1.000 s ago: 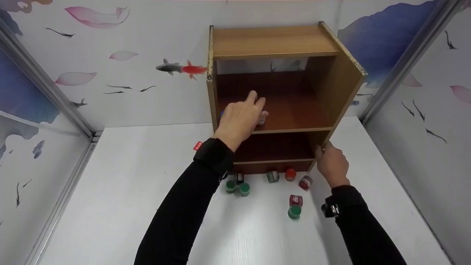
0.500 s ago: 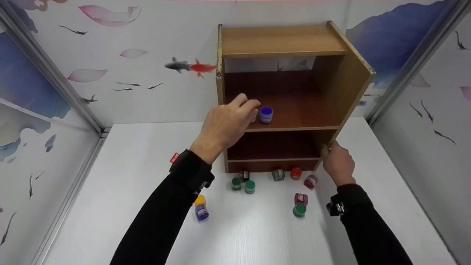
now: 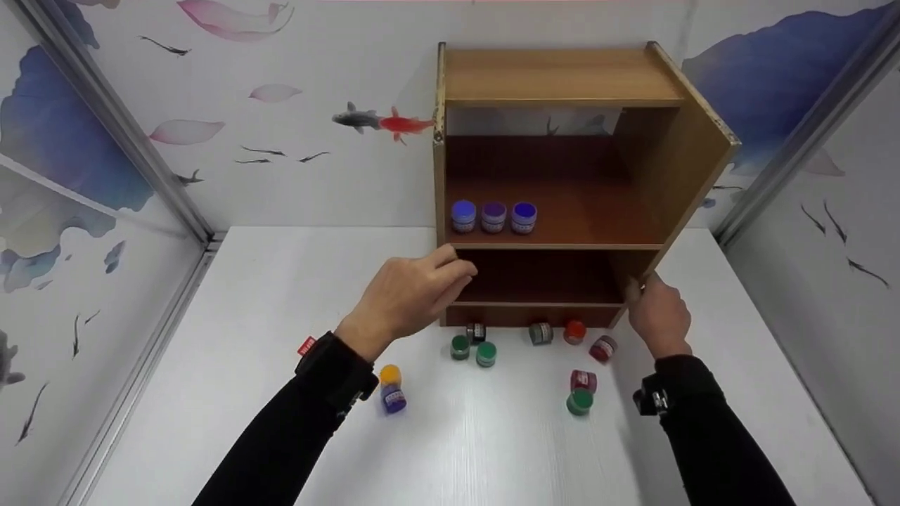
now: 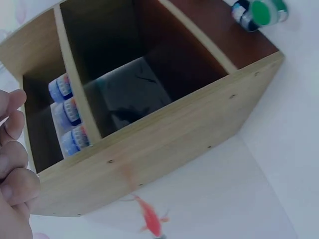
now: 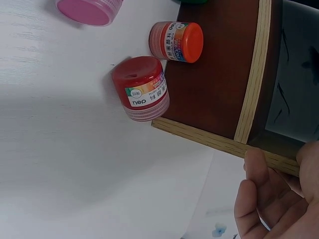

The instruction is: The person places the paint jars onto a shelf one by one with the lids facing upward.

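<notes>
The left hand (image 3: 415, 288) has come down and back from the upper shelf (image 3: 598, 218) since the earlier frame, leaving three jars there in plain view; the right hand (image 3: 659, 316) keeps its place low on the cabinet (image 3: 562, 74).

The left hand is released, its fingers loosely bent with nothing seen in them; in the head view it overlaps the cabinet's left edge, below the upper shelf. The right hand grasps the cabinet's right side panel, thumb on one face and fingers on the other.

The three jars stand upright in a row at the left of the upper shelf, near its front edge; from left they are a light blue jar (image 3: 464, 216), a purple jar (image 3: 493, 217) and a dark blue jar (image 3: 524, 218).

On the white table (image 3: 492, 457), a black jar (image 3: 477, 332) and two green-lidded jars (image 3: 486, 354) sit close together before the cabinet; to their right are a grey jar (image 3: 541, 333), an orange-lidded jar (image 3: 574, 332) and a dark red jar (image 3: 603, 348), the last nearest the right hand; nearer the person, a crimson jar (image 3: 583, 381) lies against another green-lidded jar (image 3: 580, 402); at the left, a yellow jar (image 3: 390, 374) is just beside a violet jar (image 3: 394, 399).
</notes>
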Motion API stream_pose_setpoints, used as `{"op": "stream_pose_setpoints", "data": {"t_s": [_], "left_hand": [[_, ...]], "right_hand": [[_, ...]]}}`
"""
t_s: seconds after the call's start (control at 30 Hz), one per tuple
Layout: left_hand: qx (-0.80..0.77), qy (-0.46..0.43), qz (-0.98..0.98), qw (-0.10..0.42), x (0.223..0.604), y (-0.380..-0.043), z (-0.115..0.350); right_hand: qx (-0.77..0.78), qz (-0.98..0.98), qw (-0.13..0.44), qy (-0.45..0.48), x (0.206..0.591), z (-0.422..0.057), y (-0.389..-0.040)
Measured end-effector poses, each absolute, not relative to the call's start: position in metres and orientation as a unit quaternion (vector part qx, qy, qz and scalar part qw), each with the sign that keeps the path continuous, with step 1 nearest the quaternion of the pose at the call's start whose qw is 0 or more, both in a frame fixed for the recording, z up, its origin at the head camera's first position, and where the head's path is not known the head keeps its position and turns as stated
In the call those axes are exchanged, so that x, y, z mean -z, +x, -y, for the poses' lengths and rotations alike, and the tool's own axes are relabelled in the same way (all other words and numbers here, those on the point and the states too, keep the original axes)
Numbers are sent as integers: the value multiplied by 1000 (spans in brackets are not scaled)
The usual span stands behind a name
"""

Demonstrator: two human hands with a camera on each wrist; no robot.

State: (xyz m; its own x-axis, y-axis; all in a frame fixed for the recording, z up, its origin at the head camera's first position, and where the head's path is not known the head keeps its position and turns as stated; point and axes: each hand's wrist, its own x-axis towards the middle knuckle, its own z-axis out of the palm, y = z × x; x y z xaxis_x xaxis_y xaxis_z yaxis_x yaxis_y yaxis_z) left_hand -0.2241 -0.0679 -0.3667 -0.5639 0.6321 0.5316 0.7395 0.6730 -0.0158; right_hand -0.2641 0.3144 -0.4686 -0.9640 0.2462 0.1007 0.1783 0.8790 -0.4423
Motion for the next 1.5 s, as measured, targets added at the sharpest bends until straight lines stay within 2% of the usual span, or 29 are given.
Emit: {"op": "stream_pose_setpoints", "data": {"t_s": [0.13, 0.5, 0.73, 0.97, 1.3, 1.5], "left_hand": [[98, -385, 891, 219, 386, -219, 79], [27, -360, 932, 41, 452, -198, 114], [-23, -362, 930, -55, 466, -187, 121], [-45, -374, 923, -77, 478, -182, 125], [-63, -388, 916, -77, 488, -181, 129], [-59, -394, 914, -76, 496, -180, 130]], "right_hand": [[-223, 966, 83, -105, 467, -316, -263], [-221, 966, 76, -106, 468, -314, -262], [-222, 966, 73, -110, 469, -314, -262], [-222, 966, 74, -112, 467, -313, -262], [-216, 966, 94, -102, 469, -314, -261], [-221, 966, 85, -107, 469, -313, -261]]}}
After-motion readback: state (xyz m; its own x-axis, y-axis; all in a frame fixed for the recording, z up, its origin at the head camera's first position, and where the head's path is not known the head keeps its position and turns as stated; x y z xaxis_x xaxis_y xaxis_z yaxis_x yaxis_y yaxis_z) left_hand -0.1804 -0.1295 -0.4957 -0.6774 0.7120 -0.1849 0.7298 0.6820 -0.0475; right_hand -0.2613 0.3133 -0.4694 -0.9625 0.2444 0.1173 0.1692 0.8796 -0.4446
